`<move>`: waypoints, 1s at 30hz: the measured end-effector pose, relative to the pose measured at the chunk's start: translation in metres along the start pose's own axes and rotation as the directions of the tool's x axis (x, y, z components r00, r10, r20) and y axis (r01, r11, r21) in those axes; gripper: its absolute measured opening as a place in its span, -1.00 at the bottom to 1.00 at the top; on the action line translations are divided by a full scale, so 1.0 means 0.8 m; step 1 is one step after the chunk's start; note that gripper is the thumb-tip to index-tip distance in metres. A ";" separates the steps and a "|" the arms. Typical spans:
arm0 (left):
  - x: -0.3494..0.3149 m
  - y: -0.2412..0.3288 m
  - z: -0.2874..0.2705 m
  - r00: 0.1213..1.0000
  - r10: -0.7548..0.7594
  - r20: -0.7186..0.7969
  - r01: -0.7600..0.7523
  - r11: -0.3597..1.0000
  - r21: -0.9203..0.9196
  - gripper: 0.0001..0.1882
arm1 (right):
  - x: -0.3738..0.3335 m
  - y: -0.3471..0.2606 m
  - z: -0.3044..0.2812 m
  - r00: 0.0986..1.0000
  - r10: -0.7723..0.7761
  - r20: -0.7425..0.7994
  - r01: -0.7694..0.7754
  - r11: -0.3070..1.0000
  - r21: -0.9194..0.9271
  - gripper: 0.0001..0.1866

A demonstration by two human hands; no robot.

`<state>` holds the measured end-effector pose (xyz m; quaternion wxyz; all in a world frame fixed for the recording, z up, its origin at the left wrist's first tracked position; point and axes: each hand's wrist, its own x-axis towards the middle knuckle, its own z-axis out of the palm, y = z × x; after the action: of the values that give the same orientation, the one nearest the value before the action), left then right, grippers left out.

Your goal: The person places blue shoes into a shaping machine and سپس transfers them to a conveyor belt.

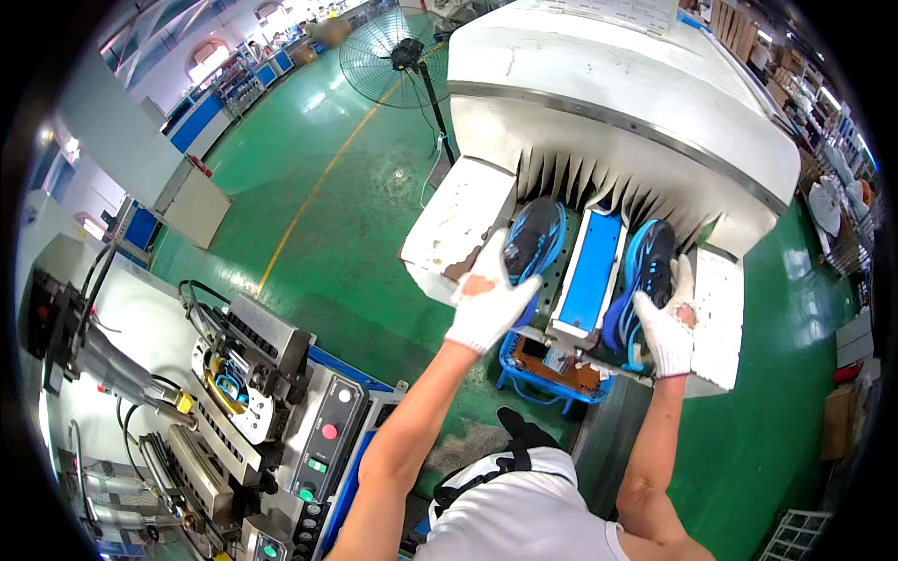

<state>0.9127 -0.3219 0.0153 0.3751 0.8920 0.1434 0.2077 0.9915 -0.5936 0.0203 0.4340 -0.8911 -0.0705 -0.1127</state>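
Note:
A dark shoe with bright blue trim (540, 227) sits on the left side of the opening in a white machine (608, 65). My left hand (491, 292), in a white glove with a worn brownish patch, grips its near end. On the right side is a second dark and blue shoe (660, 245), and my right hand (670, 327), gloved the same way, wraps round its outer side and near end. Between the shoes lies a blue-topped divider (593, 266). The far ends of both shoes reach toward a row of hanging pale flaps (608, 187).
Below the opening stands a blue crate-like frame (552, 388) with a brown top. At my left is a machine with a button panel (323, 439) and hoses. A standing fan (407, 56) is beyond the white machine's left side. Goods and boxes (847, 402) line the right.

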 end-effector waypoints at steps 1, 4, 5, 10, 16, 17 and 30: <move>0.045 -0.005 0.031 0.998 -0.005 0.061 0.005 1.000 -0.009 -0.08 | 0.023 0.016 0.017 0.998 0.038 -0.040 -0.040 0.997 -0.059 -0.06; 0.124 -0.047 0.125 0.985 -0.126 0.121 0.145 0.977 -0.156 -0.05 | 0.056 0.042 0.073 0.985 0.155 -0.078 -0.164 0.979 -0.122 -0.05; 0.146 -0.037 0.139 0.993 -0.070 0.095 0.084 0.985 -0.152 -0.06 | 0.072 0.050 0.079 0.970 0.234 -0.060 -0.238 0.968 -0.084 -0.04; 0.221 -0.042 0.169 0.970 -0.107 0.218 0.125 0.990 -0.068 -0.14 | 0.231 0.139 0.123 0.993 0.064 0.097 -0.054 0.994 -0.095 -0.25; -0.064 -0.113 0.039 0.986 0.020 0.166 0.028 0.960 -0.277 -0.25 | 0.102 -0.023 0.162 0.908 -0.379 -0.179 0.401 0.910 0.106 -0.46; -0.134 -0.147 0.013 0.965 -0.107 0.239 0.157 0.967 -0.201 -0.38 | 0.030 -0.065 0.187 0.932 -0.332 -0.143 0.359 0.899 0.252 -0.47; -1.145 -0.052 -0.047 -0.489 -0.722 -0.490 0.857 -0.502 -0.115 -0.63 | -0.555 -0.199 0.332 -0.572 -0.297 0.765 0.532 0.576 0.621 -0.37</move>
<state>0.0911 -0.6473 -0.2320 0.1533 0.3317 0.9263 -0.0915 0.5649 -0.2990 -0.1340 0.0245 -0.4940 -0.7582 0.4248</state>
